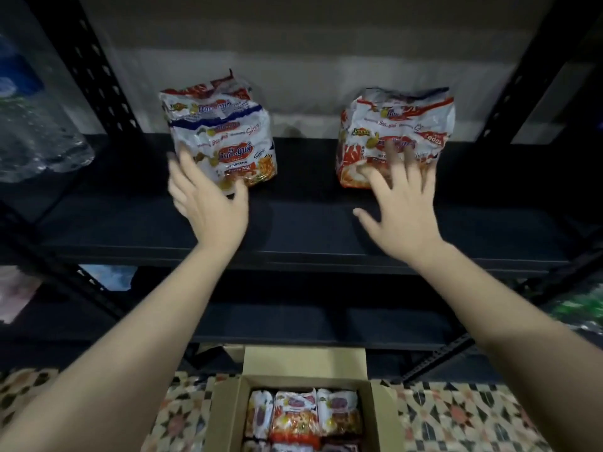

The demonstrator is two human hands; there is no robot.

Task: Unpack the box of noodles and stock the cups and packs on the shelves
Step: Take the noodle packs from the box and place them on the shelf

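On the shelf (293, 223) sat two noodle bundles, left (225, 135) and right (394, 135); more packs in the box (225, 415). Light, soft, crinkly, slippery film; best taken by the sides. Left hand (208, 203) cupped its bundle; right hand (401, 207) spread flat, probably touching.

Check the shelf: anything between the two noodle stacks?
Nothing. In the head view the dark shelf is bare between the left stack and the right stack. The left hand and right hand touch the stacks' fronts, outside that gap.
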